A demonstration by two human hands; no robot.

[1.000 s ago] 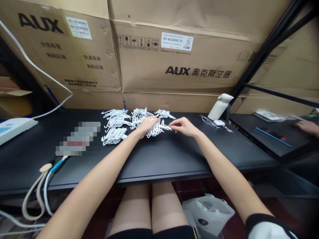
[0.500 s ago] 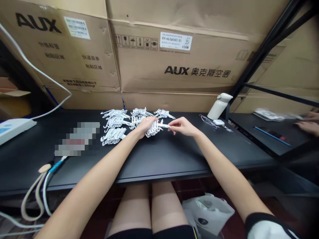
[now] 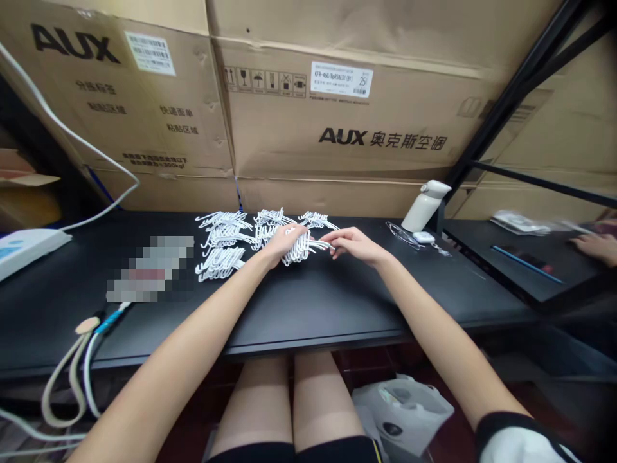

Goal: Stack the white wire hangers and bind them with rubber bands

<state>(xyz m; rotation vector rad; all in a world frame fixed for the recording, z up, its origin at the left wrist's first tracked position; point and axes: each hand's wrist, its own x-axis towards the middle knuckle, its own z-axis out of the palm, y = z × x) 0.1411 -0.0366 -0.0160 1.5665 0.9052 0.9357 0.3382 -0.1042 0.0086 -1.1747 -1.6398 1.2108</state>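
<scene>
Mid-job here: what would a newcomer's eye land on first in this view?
Probably the big AUX-printed cardboard filling the back behind the black desk. Next, the white bundles around the desk's rear middle, where the left hand holds one and the right hand seems to pinch its tail. The pale bottle catches the eye too, rear right.

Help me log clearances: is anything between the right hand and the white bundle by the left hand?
Nothing visible is. The right hand is at the right ends of the white bundle; the left hand covers its left side. The white bottle stands well to the right.
</scene>
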